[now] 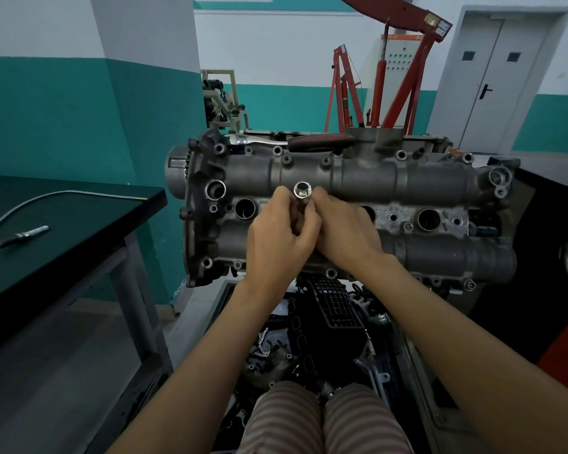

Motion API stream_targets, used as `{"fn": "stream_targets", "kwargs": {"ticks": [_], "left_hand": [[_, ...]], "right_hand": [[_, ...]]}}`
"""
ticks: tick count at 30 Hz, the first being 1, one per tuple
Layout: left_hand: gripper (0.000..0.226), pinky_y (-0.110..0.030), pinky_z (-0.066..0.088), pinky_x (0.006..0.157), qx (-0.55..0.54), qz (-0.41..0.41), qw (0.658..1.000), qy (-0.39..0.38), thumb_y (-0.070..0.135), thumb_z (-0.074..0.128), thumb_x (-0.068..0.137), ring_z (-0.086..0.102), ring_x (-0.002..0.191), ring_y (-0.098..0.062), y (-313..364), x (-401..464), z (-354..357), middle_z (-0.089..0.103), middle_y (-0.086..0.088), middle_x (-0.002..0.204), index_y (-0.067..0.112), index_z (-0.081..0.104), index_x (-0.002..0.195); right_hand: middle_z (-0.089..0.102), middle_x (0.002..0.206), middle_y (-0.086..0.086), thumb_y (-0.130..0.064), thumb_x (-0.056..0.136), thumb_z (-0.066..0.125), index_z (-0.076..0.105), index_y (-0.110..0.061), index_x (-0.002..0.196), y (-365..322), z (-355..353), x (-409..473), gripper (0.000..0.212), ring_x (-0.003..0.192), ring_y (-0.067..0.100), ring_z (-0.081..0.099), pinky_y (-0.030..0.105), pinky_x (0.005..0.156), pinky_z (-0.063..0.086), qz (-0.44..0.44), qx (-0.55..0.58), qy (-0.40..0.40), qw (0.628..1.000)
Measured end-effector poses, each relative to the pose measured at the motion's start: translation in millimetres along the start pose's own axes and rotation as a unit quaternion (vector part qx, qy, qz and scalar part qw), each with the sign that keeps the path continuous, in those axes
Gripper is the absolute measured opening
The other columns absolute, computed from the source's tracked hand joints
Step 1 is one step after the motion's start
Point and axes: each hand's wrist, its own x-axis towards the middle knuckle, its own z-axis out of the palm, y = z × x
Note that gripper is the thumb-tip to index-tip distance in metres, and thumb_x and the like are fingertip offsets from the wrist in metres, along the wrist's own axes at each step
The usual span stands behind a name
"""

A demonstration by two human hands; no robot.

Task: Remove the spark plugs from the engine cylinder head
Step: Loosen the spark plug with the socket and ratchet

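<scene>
The grey engine cylinder head [423, 181] lies across the middle of the head view, with open round plug wells along its centre line. A shiny steel socket [302, 191] stands upright over the second well from the left. My left hand [281, 237] and my right hand [345, 227] meet around its shaft, fingers curled on it from both sides. The socket's lower end and the well beneath are hidden by my hands. A ratchet [292, 140] with a dark handle lies on the far edge of the head. One spark plug [23, 236] lies on the dark table at left.
A dark-topped table [63, 244] stands at left, carrying a thin bent metal tube [46, 198]. Red engine hoists [397, 77] stand behind the engine. Black engine parts [335, 309] crowd the space below the head, near my knees. A grey double door [492, 80] is at back right.
</scene>
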Motion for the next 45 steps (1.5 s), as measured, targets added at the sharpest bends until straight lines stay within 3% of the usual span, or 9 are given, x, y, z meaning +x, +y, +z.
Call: {"fn": "stream_targets", "kwargs": {"ticks": [3,10,17,21,27,30,33,38,45], "left_hand": [[0.026,-0.021,0.034,0.049,0.014,0.011,1.000,0.004,0.026,0.049,0.091,0.045,0.052,-0.015,0.7,0.8,0.5,0.048,0.000,0.056,0.006,0.051,0.073],[0.050,-0.021,0.024,0.042,0.014,0.026,0.999,0.018,0.026,0.062,0.089,0.026,0.041,-0.009,0.3,6.6,1.6,0.025,0.013,0.041,0.020,0.031,0.050],[0.025,-0.021,0.036,0.049,0.009,0.002,1.000,0.003,0.025,0.054,0.088,0.048,0.054,-0.016,-0.9,-0.1,0.8,0.051,-0.002,0.057,0.005,0.048,0.076],[0.026,-0.017,0.032,0.048,0.020,-0.013,1.000,0.000,0.022,0.054,0.092,0.045,0.051,-0.011,-2.1,1.4,2.0,0.044,0.006,0.051,0.013,0.045,0.069],[0.046,-0.027,0.030,0.046,0.008,-0.002,1.000,0.022,0.034,0.062,0.088,0.028,0.043,-0.010,2.2,7.7,0.8,0.030,0.010,0.043,0.022,0.036,0.053],[0.038,-0.028,0.035,0.048,0.007,-0.004,1.000,0.008,0.038,0.058,0.089,0.039,0.046,-0.015,2.2,3.3,1.1,0.041,0.005,0.049,0.015,0.043,0.063],[0.032,-0.027,0.041,0.050,-0.002,-0.006,1.000,-0.009,0.040,0.047,0.088,0.052,0.053,-0.016,1.5,0.5,0.1,0.055,-0.004,0.060,0.009,0.045,0.080],[0.022,-0.014,0.031,0.049,0.023,-0.006,1.000,-0.005,0.027,0.048,0.091,0.045,0.051,-0.007,-1.1,1.2,1.5,0.044,0.008,0.054,0.013,0.045,0.074],[0.048,-0.026,0.030,0.045,0.014,0.004,1.000,0.021,0.038,0.063,0.086,0.030,0.045,-0.013,1.4,6.8,1.6,0.030,0.009,0.043,0.029,0.030,0.053]], "right_hand": [[0.063,0.083,0.007,-0.036,0.092,0.041,0.030,-0.017,0.088,-0.2,0.2,-1.1,0.023,0.072,0.031,0.059,0.032,0.054,0.028,0.001,0.012,0.013,1.000],[0.063,0.074,0.006,-0.039,0.086,0.034,0.055,-0.020,0.074,-0.8,1.1,1.4,0.031,0.072,0.029,0.058,0.030,0.056,0.025,0.016,-0.006,0.022,1.000],[0.056,0.077,0.002,-0.031,0.091,0.042,0.038,-0.020,0.082,1.9,3.3,2.0,0.015,0.076,0.029,0.057,0.032,0.058,0.028,0.010,-0.021,0.001,1.000],[0.050,0.073,-0.005,-0.033,0.089,0.047,0.035,-0.019,0.086,0.0,1.2,-1.9,0.019,0.070,0.027,0.056,0.031,0.052,0.024,0.001,0.028,0.017,0.999],[0.065,0.080,0.007,-0.040,0.086,0.038,0.058,-0.016,0.084,-0.7,2.2,1.2,0.032,0.076,0.028,0.059,0.030,0.057,0.027,0.012,-0.030,0.017,0.999],[0.063,0.080,0.008,-0.029,0.089,0.038,0.041,-0.020,0.068,-1.0,1.7,1.2,0.023,0.076,0.030,0.058,0.031,0.058,0.026,0.025,-0.034,0.005,0.999],[0.061,0.087,0.005,-0.029,0.092,0.040,0.038,-0.019,0.082,-0.9,3.6,1.0,0.014,0.079,0.028,0.058,0.033,0.058,0.031,0.013,-0.039,0.005,0.999],[0.062,0.081,0.005,-0.038,0.089,0.043,0.027,-0.020,0.088,-1.6,2.9,-2.8,0.024,0.070,0.030,0.058,0.033,0.054,0.028,0.018,0.020,0.019,0.999],[0.065,0.081,0.011,-0.036,0.088,0.040,0.059,-0.011,0.088,0.4,5.2,-1.3,0.031,0.076,0.031,0.059,0.031,0.057,0.027,0.017,-0.034,0.032,0.999]]}}
